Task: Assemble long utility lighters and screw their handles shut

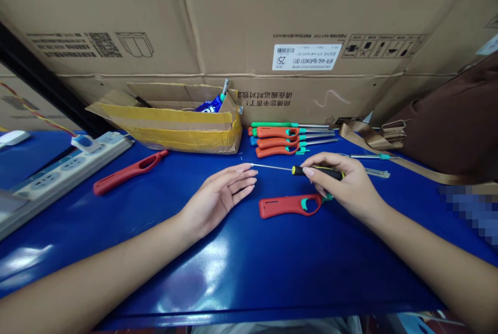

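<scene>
My right hand [342, 181] is wrapped round the black and yellow handle of a screwdriver [272, 167], its thin shaft pointing left. At the shaft's tip are the thumb and forefinger of my left hand [223, 194], brought together; anything tiny between them cannot be made out. The other left fingers are loosely curled. Below the screwdriver lies a red lighter casing [280, 207] with a green trigger, its right end partly behind my right hand. Another red casing piece [130, 172] rests on the left of the blue table [233, 272].
Several orange, green and blue lighters [278, 142] lie stacked at the back. A yellow-taped cardboard box [182, 129] stands left of them. A power strip [62, 173] runs along the left. Metal lighter tubes [365, 156] and a brown strap [412, 165] lie at right. Large cardboard [233, 33] stands behind.
</scene>
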A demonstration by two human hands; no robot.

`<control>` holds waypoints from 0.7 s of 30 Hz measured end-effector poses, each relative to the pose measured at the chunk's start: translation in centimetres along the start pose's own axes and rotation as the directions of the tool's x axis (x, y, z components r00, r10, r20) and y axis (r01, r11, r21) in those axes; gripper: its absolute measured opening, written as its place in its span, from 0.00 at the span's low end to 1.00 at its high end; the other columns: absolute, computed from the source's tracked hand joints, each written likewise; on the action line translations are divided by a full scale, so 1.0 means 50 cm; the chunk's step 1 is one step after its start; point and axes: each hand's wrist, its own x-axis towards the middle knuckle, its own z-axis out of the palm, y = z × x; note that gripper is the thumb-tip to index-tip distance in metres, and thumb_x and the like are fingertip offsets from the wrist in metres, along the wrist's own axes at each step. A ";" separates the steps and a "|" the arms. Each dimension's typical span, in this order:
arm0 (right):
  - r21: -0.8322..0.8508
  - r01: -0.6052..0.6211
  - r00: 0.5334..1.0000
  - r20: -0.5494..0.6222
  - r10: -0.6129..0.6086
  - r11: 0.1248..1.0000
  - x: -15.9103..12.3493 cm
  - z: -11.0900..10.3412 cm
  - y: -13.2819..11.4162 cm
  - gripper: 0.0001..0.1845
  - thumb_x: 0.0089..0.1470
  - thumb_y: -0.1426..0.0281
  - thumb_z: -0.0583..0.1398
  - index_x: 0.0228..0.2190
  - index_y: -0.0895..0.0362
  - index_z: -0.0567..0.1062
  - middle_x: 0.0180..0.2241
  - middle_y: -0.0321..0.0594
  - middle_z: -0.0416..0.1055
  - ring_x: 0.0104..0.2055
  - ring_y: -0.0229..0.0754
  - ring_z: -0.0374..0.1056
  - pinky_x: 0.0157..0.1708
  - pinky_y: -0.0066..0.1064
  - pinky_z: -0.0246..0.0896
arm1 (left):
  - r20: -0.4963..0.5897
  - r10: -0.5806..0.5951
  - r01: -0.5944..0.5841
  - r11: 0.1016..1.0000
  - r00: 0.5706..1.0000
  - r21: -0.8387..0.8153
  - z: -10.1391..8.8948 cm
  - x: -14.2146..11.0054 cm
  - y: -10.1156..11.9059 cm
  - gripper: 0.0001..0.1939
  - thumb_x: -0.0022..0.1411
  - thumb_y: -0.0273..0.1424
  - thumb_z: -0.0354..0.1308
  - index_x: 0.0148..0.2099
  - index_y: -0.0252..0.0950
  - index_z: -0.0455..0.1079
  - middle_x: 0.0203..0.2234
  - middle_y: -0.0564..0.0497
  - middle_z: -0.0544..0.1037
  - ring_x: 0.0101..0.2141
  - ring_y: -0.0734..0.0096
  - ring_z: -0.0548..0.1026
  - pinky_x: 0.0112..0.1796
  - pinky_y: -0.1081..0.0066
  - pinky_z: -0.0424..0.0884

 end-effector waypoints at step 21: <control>0.345 -0.192 0.981 0.079 0.175 0.919 0.006 -0.003 -0.001 0.16 0.48 0.60 0.72 0.31 0.57 0.76 0.16 0.28 0.62 0.17 0.31 0.57 0.17 0.25 0.48 | 0.212 0.204 -0.292 0.755 0.956 0.588 -0.008 -0.008 -0.006 0.06 0.54 0.24 0.72 0.37 0.33 0.84 0.30 0.46 0.86 0.28 0.70 0.81 0.35 0.77 0.76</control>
